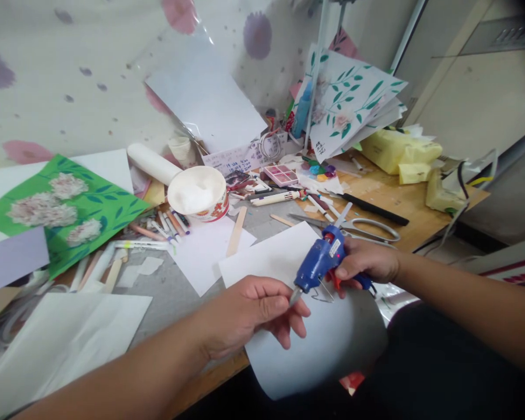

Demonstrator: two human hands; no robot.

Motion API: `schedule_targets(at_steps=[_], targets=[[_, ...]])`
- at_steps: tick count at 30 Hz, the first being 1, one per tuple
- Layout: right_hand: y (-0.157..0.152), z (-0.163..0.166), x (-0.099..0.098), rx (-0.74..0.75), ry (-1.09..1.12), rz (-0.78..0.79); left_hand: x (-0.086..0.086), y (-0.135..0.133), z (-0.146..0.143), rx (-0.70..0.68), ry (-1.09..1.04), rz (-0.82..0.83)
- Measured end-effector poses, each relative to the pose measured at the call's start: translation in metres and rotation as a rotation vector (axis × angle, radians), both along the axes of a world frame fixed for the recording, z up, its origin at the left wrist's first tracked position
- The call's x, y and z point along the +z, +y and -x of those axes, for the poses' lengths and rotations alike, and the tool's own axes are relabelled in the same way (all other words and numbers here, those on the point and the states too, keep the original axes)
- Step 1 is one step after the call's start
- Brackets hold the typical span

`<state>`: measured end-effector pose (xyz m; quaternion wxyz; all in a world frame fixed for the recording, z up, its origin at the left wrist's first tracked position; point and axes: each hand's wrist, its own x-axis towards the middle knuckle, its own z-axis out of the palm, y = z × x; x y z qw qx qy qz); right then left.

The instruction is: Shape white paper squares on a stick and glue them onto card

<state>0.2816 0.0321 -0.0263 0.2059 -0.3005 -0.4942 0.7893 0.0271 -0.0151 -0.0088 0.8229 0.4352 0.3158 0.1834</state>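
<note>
In my right hand (361, 262) is a blue hot glue gun (318, 261), its metal nozzle pointing down and left and a glue stick (343, 214) showing at the back. A finger lies by the red trigger, and a small red light glows on the body. My left hand (265, 309) is at the nozzle, thumb and forefinger pinched together, the other fingers loosely curled. Whatever is in that pinch is too small to make out. Under both hands a white paper sheet (301, 350) bends over the table's front edge.
A paper bowl (196, 192) with white stuff stands mid-table, near scissors (371, 229), a craft stick (237, 230) and several markers (172, 224). Green card with paper flowers (65, 210) lies left. Painted leaf sheets (350, 99) and yellow tissue packs (398, 151) stand back right.
</note>
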Motion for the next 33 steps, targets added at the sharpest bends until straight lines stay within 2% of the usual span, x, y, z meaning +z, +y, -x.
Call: schedule_targets(at_steps=[6, 18, 23, 33], targets=[[-0.0018, 0.0032, 0.0043, 0.034, -0.003, -0.015, -0.0014, -0.0010, -0.0002, 0.017, 0.061, -0.074], [-0.0021, 0.0031, 0.0022, 0.031, -0.004, -0.029, 0.0044, 0.0031, 0.0044, 0.004, 0.152, -0.370], [-0.0005, 0.0030, -0.0008, 0.046, -0.010, -0.033, 0.0001, 0.0024, 0.0056, -0.010, 0.133, -0.362], [0.0004, 0.0014, -0.0013, 0.029, -0.043, -0.091, -0.0021, 0.0046, 0.0066, -0.051, 0.058, -0.239]])
